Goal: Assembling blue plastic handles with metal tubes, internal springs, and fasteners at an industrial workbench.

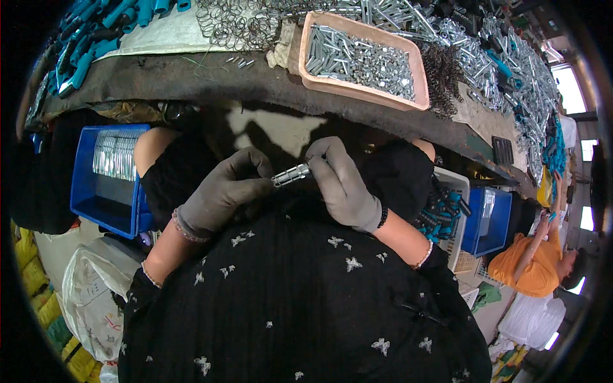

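Observation:
In front of my body, both gloved hands meet at a short silver metal cylinder (pixel 291 175) with grooves along it. My left hand (pixel 223 195), in a grey glove, pinches its left end between thumb and fingers. At the other end, the closed fingers of my right hand (pixel 343 188) press against the piece; whether they also hold a smaller part is hidden. The cylinder is held roughly level, its right end slightly higher, above my lap.
A pink tray (pixel 364 85) of small metal parts stands on the workbench (pixel 166 80). Wire springs (pixel 230 24), teal-and-black handles (pixel 83 54) and metal pieces (pixel 491 76) lie around it. Blue bins (pixel 105 220) flank my knees; a person in orange (pixel 530 268) sits at far right.

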`<state>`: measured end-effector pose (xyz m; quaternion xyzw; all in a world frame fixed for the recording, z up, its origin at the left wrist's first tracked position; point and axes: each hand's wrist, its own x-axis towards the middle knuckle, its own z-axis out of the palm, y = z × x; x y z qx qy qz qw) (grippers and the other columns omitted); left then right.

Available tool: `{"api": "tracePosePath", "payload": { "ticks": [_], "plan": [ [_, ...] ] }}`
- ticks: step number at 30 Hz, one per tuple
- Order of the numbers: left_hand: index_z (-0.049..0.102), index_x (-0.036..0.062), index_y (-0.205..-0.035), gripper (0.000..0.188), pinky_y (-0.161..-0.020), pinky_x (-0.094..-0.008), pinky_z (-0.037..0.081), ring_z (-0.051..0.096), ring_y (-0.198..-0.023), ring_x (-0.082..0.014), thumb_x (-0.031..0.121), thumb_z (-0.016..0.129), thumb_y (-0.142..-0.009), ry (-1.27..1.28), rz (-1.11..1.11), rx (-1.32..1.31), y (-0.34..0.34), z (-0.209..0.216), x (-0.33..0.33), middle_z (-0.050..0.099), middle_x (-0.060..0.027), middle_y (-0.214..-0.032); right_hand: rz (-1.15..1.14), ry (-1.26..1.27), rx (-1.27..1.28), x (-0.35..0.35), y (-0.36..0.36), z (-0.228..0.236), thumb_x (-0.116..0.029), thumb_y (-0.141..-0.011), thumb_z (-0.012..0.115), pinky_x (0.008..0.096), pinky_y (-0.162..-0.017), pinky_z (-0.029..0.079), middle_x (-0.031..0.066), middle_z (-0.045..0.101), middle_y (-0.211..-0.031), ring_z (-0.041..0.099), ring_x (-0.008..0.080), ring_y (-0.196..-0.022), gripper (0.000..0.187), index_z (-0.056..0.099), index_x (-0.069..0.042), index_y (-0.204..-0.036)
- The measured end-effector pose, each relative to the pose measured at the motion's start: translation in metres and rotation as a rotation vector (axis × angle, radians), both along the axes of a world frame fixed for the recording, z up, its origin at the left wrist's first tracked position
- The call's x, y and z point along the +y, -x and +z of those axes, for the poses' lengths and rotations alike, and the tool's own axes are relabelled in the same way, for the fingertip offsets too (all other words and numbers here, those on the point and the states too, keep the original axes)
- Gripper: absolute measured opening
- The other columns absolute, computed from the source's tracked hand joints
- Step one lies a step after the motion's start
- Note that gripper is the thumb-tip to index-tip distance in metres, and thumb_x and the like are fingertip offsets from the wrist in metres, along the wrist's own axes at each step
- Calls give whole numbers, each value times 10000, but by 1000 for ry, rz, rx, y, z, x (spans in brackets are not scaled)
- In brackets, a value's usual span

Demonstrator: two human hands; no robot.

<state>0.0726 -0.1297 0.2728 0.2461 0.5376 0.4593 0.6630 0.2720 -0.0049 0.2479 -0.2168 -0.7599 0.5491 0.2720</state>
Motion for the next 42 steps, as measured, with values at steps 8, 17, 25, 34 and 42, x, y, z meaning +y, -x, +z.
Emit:
{"api": "tracePosePath", "payload": {
  "ticks": [8,17,25,34,42],
  "plan": [
    [555,97,-981,143,-484,-218,372,494,-552,-62,134,673,-909,-62,13,15,1,7,-4,545,15,-746,-36,442,-46,5,5,11,-91,-992,522,287,-697,496,76,602,-821,600,141,-733,105,565,5,-982],
    [536,85,-1045,133,-505,-239,385,494,-590,-83,119,609,-940,-69,98,-17,24,11,-35,535,-1,-778,84,-107,-230,22,18,53,-177,-980,613,328,-820,499,98,624,-938,611,174,-908,257,598,-5,-1171],
    [520,94,-1092,139,-539,-201,374,533,-635,-79,102,554,-958,-70,180,-274,44,1,-46,590,-4,-794,-94,-208,-184,116,91,141,-194,-952,615,287,-766,497,65,683,-917,618,127,-835,223,668,-22,-1083],
    [565,59,-1019,142,-650,-224,433,524,-754,-56,188,608,-981,-93,267,136,70,-13,-85,576,16,-875,-124,-950,-545,247,283,119,-190,-926,575,435,-948,505,190,693,-1140,651,347,-1098,268,689,-69,-1136],
    [568,51,-1013,151,-662,-227,439,545,-787,-54,194,607,-981,-92,389,106,85,-15,-106,582,14,-880,-256,-843,-877,247,342,85,-128,-868,567,450,-998,504,236,661,-1227,618,381,-1183,343,663,-47,-1188]
  ]
}}
